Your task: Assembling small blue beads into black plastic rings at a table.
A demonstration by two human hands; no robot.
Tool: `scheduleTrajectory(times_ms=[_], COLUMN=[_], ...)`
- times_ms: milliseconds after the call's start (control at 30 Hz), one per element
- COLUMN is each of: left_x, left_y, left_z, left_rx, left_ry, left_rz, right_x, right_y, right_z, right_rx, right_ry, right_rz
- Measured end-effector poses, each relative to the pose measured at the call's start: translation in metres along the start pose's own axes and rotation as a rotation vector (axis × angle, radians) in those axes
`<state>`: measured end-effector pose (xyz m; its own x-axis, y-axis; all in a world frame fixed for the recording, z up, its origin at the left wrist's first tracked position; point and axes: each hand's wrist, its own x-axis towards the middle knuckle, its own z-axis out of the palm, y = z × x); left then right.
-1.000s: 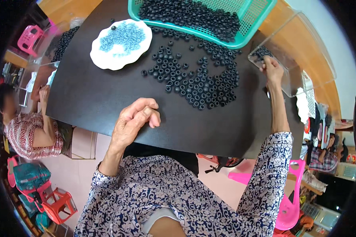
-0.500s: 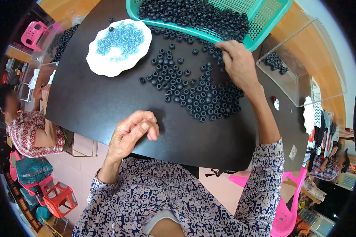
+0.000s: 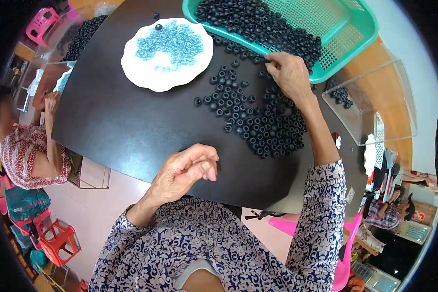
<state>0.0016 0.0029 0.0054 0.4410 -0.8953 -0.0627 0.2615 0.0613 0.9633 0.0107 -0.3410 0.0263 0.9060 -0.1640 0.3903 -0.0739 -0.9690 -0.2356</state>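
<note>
My left hand (image 3: 192,170) hovers over the near table edge, fingers curled in and thumb pressed against them; whatever they may hold is hidden. Across the table, my right hand (image 3: 291,78) reaches to the near rim of a green plastic basket (image 3: 250,45), its fingers bent and thumb and forefinger tips close together. I cannot make out anything between them. Loose black round beads (image 3: 272,129) with holes lie in a wide patch below that hand. Many more black beads (image 3: 258,24) fill the basket's left part.
A white scalloped plate (image 3: 136,75) of small clear bluish beads, one black bead among them, stands left of the basket. At right is a clear plastic box (image 3: 360,114) with some black beads. A person (image 3: 34,151) sits at the left, another (image 3: 387,211) far right. A red stool (image 3: 58,243) stands lower left.
The view has swung, so table things appear further right. My right hand has moved left along the basket's near rim. My left hand stays curled, keeping about the same place by the beads.
</note>
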Motion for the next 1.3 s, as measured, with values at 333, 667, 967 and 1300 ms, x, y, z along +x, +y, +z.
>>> scheduleTrajectory(times_ms=[333, 667, 967, 1300], left_x=[-0.003, -0.003, -0.001, -0.001], left_y=[0.001, 0.002, 0.003, 0.002], left_z=[-0.002, -0.003, 0.000, 0.001], left_rx=[0.024, 0.057, 0.044, 0.065], left_ry=[-0.020, -0.032, -0.023, -0.002], left_rz=[0.007, -0.008, 0.009, 0.030], right_x=[0.014, 0.012, 0.025, -0.007], right_y=[-0.022, -0.020, -0.010, -0.023], right_z=[-0.004, 0.016, 0.011, -0.007], right_rx=[-0.032, 0.242, 0.191, 0.260], right_ry=[-0.222, 0.035, 0.136, -0.180], right_rz=[0.178, 0.065, 0.000, 0.133])
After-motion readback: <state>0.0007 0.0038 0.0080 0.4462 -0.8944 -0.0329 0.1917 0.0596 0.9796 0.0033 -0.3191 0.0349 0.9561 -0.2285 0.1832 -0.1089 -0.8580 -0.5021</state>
